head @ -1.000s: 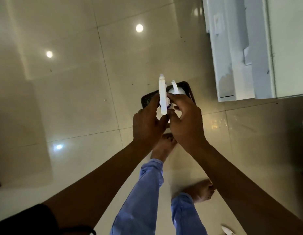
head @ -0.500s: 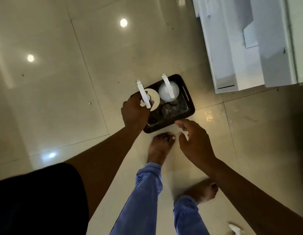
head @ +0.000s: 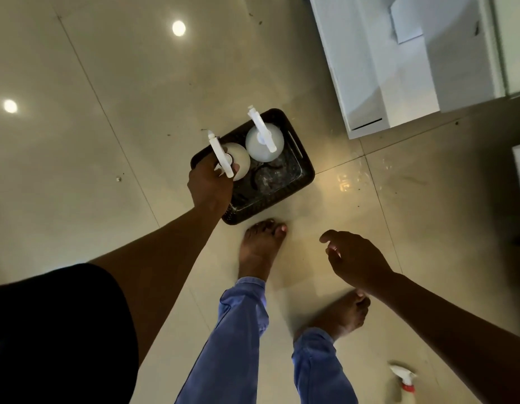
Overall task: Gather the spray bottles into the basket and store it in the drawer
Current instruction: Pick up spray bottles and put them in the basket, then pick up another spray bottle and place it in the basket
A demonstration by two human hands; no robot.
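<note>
Lowering a white plastic spray bottle with a round body (head: 236, 161) into the dark woven rectangular basket (head: 303, 173) on the glossy beige tiled floor (head: 107, 170), the person's left hand (head: 209, 183) is clamped around its neck under the long trigger head. A second white round spray bottle (head: 264, 139) stands upright in the basket's far corner, just beside the held one. The right hand (head: 356, 259) hangs nearer the person than the basket, fingers loosely apart, holding nothing. A third spray bottle with a red collar (head: 404, 380) lies on the floor well apart from the basket, behind the feet. To do this well, keep the bottle upright, set its base flat beside its neighbour, then let go. A white drawer unit (head: 366, 83) stands beyond the basket.
</note>
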